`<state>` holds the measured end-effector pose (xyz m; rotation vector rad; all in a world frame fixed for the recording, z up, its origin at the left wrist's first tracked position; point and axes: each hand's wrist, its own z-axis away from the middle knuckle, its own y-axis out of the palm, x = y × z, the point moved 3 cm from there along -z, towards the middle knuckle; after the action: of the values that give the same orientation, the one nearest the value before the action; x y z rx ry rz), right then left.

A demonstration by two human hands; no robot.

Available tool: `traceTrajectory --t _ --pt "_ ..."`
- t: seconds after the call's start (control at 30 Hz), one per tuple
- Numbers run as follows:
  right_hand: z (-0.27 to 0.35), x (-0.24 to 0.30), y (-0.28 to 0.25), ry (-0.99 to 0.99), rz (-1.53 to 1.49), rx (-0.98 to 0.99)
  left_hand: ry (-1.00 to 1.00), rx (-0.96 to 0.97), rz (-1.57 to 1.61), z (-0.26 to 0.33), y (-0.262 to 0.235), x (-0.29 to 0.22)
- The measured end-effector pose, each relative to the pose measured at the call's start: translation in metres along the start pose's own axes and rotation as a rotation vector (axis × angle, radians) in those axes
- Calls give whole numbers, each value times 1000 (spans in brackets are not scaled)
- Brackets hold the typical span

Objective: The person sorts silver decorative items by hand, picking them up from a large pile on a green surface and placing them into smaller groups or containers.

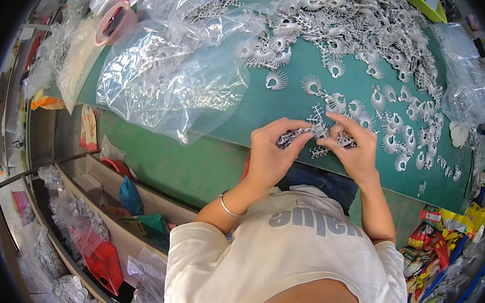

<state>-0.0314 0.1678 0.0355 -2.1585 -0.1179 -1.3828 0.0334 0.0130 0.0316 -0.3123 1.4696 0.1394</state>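
My left hand is closed, with thumb and fingers pinched round some silver-grey toothed pieces. Close beside it, my right hand is closed too, with similar spiny silver-grey pieces in its curled fingers. Between the two sets of fingertips sits a small silver-grey part; which hand bears it I cannot tell. Just beyond the hands lie loose fan-shaped spiny pieces on the green tabletop. My palms are hidden.
A big heap of silver-grey pieces covers the table's far side. Clear plastic bags lie at the left, near a pink tub. At far right stands a yellow-green bin. Wooden compartments with bags are at lower left, colourful packets at lower right.
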Motion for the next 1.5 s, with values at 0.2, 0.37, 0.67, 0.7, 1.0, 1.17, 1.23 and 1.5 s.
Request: traceTrajectory --t 0.2,0.37,0.67,0.7,1.0,1.17,1.23,1.5 --pt "7 -13 -2 646 -649 174 378 -70 -73 3 2 -12" --pt "7 -13 -2 602 -773 127 455 -89 -123 6 4 -17" --pt "2 11 -6 191 -266 61 124 -24 1 7 5 -11" --pt "2 11 -7 191 -261 70 146 -28 -9 7 5 -12" --pt "10 -14 -5 584 -482 85 -166 129 200 -5 8 7" --pt "9 -9 -5 383 -238 -29 73 45 -35 -8 7 4" --pt "8 -11 -7 425 -211 -38 -102 50 175 -15 7 14" --pt "29 -29 -26 539 -241 -2 -167 -17 -98 -25 -7 26"
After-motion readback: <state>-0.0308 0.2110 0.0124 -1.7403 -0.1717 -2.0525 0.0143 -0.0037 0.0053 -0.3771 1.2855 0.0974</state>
